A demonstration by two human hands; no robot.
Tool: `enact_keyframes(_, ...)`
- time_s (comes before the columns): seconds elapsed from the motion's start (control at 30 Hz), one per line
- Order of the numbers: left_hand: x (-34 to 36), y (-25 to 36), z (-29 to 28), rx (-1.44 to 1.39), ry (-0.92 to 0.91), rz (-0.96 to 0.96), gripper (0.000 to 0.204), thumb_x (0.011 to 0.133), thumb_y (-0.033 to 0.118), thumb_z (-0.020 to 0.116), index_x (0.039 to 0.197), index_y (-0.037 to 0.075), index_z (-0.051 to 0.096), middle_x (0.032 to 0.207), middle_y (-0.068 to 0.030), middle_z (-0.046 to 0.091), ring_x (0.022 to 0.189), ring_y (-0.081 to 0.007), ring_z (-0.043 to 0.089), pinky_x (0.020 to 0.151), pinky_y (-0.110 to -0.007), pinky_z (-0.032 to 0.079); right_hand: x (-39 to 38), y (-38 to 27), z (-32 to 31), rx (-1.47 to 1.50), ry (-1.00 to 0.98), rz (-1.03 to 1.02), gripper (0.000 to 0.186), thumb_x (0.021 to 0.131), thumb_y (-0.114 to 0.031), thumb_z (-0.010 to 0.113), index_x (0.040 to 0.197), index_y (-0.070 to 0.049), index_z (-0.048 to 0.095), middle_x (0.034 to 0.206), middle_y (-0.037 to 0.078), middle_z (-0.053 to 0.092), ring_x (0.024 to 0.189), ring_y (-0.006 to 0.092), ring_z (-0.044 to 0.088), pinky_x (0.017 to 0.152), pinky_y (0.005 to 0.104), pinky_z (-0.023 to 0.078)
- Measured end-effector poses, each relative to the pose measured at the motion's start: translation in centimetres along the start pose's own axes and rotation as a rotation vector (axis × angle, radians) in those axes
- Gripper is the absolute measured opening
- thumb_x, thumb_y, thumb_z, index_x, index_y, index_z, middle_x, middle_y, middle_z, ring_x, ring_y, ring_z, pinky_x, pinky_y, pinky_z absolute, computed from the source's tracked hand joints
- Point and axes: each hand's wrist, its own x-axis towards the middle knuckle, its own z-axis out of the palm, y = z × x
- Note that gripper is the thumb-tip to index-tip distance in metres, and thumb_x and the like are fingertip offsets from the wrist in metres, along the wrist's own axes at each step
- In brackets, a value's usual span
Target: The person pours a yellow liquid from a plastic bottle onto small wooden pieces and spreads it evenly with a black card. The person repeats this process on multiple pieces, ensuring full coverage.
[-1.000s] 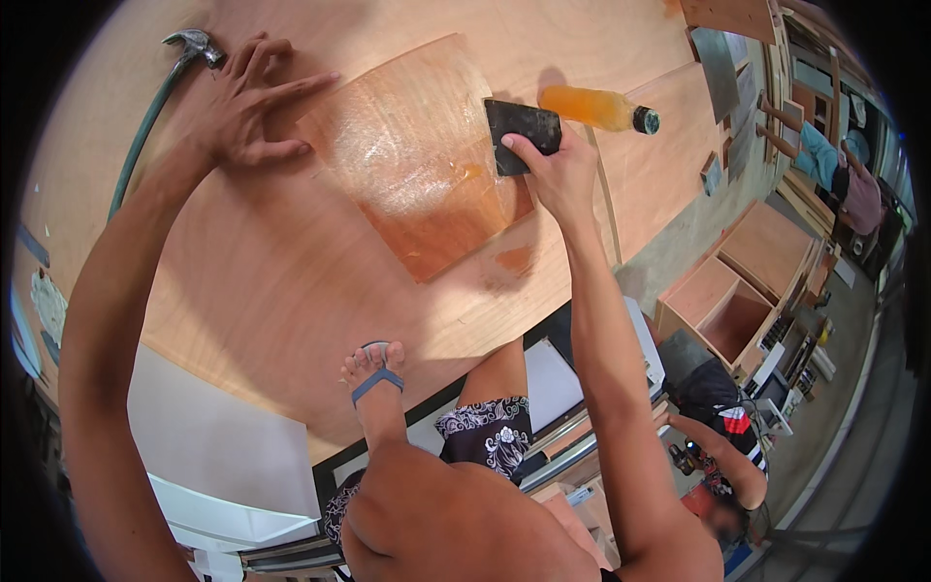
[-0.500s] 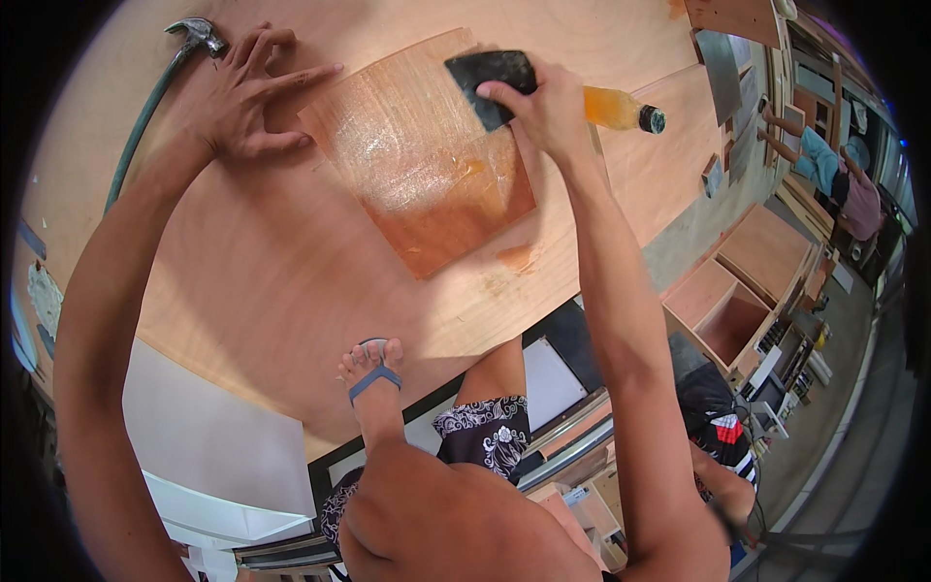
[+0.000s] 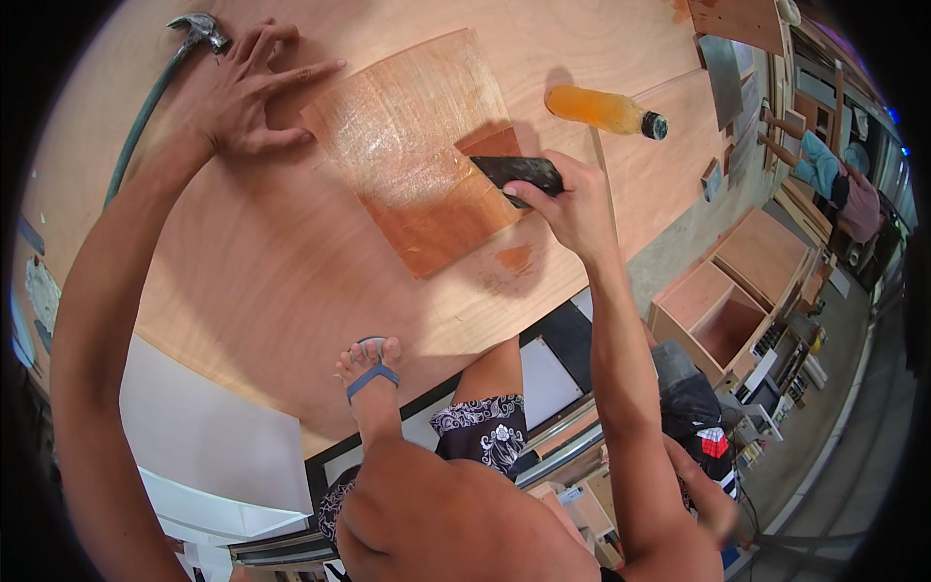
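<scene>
A reddish-brown rectangular wood sheet (image 3: 388,145) lies tilted on a large pale plywood board (image 3: 262,262). Wet, shiny glue-like streaks cover much of its upper and left part. At the sheet's right edge, my right hand (image 3: 577,199) grips a black flat spreader (image 3: 519,175), thumb on top, with its blade against the surface. My left hand (image 3: 247,97) rests with fingers spread on the plywood, fingertips by the sheet's left corner. Beyond that hand lies a claw hammer (image 3: 199,34) with a green-grey handle. An amber-filled bottle (image 3: 596,110) with a black cap lies on its side to the right.
My sandaled foot (image 3: 373,373) stands on the plywood's near edge. An orange-brown smear (image 3: 516,259) marks the board beside the sheet. Open wooden boxes (image 3: 722,315) and tools stand on the floor at right. Another person (image 3: 853,189) is farther off to the right.
My right hand has drawn the spreader down and slightly right, from the sheet's top right to its lower right edge. The bottle now shows fully. My left hand stays put.
</scene>
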Motion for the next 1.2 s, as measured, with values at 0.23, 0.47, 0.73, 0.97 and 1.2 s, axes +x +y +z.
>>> enact_keyframes(0.23, 0.3, 0.0, -0.3, 0.015, -0.105, -0.058, 0.095, 0.076, 0.086, 0.066, 0.161, 0.045, 0.055, 0.162, -0.0151, 0.04, 0.158, -0.0485, 0.029, 0.126, -0.069, 0.029, -2.0, 1.0, 2.9, -0.069, -0.049, -0.214, 0.031, 0.083, -0.007, 0.091, 0.083, -0.001, 0.06, 0.073, 0.011, 0.053, 0.065, 0.0303, 0.052, 0.06, 0.0402, 0.044)
enact_keyframes(0.47, 0.0, -0.3, -0.1, -0.009, -0.024, -0.016, 0.092, 0.078, 0.083, 0.068, 0.16, 0.042, 0.057, 0.16, -0.0162, 0.041, 0.155, -0.0468, 0.031, 0.125, -0.066, 0.03, 0.6, 1.2, 0.5, -0.375, -0.283, -0.406, 0.026, 0.075, -0.001, 0.079, 0.094, -0.007, 0.063, 0.087, 0.01, 0.06, 0.082, 0.0357, 0.066, 0.069, 0.0472, 0.055)
enact_keyframes(0.73, -0.5, -0.9, -0.2, -0.103, -0.002, -0.015, 0.092, 0.076, 0.081, 0.07, 0.159, 0.042, 0.059, 0.16, -0.0167, 0.041, 0.155, -0.0493, 0.032, 0.125, -0.068, 0.031, -0.3, 1.0, -1.5, -0.206, -0.169, -0.152, 0.022, 0.084, -0.006, 0.087, 0.092, -0.004, 0.067, 0.081, 0.013, 0.063, 0.071, 0.0335, 0.062, 0.063, 0.0432, 0.05)
enact_keyframes(0.97, -0.6, -0.9, 0.1, -0.04, 0.044, 0.012, 0.092, 0.078, 0.079, 0.07, 0.16, 0.04, 0.058, 0.156, -0.0174, 0.046, 0.151, -0.0422, 0.036, 0.124, -0.061, 0.032, -5.1, 2.7, 4.5, 0.027, 0.076, 0.141, 0.025, 0.086, -0.011, 0.092, 0.093, 0.002, 0.072, 0.072, 0.013, 0.065, 0.063, 0.0184, 0.06, 0.061, 0.0352, 0.049)
enact_keyframes(1.2, -1.1, -0.7, 0.1, -0.019, -0.029, -0.018, 0.088, 0.077, 0.08, 0.067, 0.158, 0.045, 0.059, 0.156, -0.0139, 0.043, 0.153, -0.0492, 0.034, 0.126, -0.067, 0.032, -4.0, 2.5, 4.2, 0.004, 0.298, 0.28, 0.015, 0.091, -0.008, 0.085, 0.1, 0.001, 0.078, 0.075, 0.011, 0.071, 0.063, 0.0145, 0.061, 0.063, 0.0336, 0.051)
